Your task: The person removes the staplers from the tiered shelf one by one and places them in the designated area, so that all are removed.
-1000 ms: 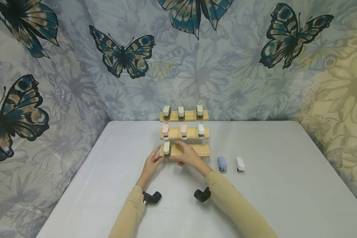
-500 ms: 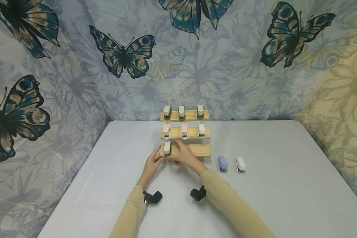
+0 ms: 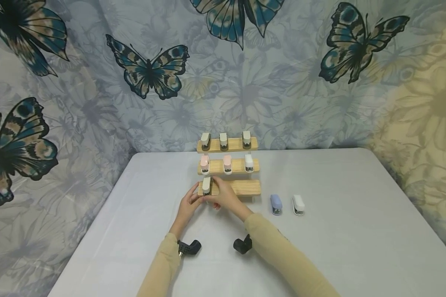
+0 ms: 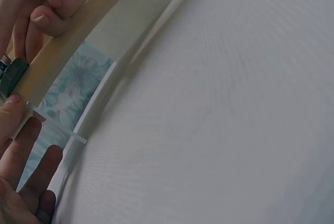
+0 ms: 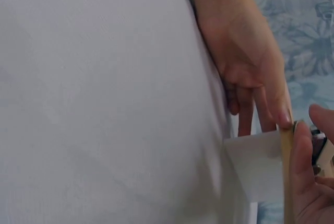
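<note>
Since a second ago, the right hand (image 3: pixel 224 196) has been drawn left along the lowest shelf (image 3: pixel 245 187) to the beige stapler (image 3: pixel 206 185), which the left hand (image 3: pixel 189 203) meets from the other side. Left wrist view: fingertips are pressed to the shelf edge (image 4: pixel 78 36). Right wrist view: fingers pinch there. Seating seems underway; release would follow

Stapler (image 3: pixel 207 185): small, beige-white, standing upright at the left end of the wooden rack's lowest shelf (image 3: pixel 241 187).
Hold: both hands touch it.
</note>
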Available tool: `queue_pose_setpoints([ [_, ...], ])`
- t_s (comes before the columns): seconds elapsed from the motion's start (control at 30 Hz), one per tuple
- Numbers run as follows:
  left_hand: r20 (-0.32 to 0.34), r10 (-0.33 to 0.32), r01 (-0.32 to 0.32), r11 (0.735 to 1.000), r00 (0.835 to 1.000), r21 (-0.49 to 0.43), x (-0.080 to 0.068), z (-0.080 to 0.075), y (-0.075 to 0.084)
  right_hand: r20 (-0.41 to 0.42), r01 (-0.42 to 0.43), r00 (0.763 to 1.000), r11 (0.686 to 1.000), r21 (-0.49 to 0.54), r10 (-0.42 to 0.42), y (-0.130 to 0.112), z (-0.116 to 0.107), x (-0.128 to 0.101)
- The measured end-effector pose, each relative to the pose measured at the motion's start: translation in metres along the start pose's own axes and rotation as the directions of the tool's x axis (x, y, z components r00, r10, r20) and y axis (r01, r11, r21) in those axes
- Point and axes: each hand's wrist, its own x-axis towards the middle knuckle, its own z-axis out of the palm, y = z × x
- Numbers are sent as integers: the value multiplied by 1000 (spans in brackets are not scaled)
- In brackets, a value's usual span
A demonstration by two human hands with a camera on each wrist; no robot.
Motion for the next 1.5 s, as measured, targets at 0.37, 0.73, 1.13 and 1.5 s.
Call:
queue_pose_setpoints([
  [0.37, -6, 19, -19, 1000, 1000, 13, -2, -2, -1, -79, -7, 997, 1000, -18, 6, -1, 10, 0],
  [0.73, -1, -8, 8, 1000, 1000, -2, 0, -2, 0, -87, -29, 995, 993, 113, 39, -2, 11, 0],
  [1.13, -2, -1, 1, 1000, 1000, -12, -2, -3, -1, -98, -31, 994, 987, 158, 47, 2, 12, -2],
  [1.5, -5, 13, -13, 1000, 1000, -7, -1, -3, -2, -114, 2, 993, 980, 197, 21, 0, 10, -5],
])
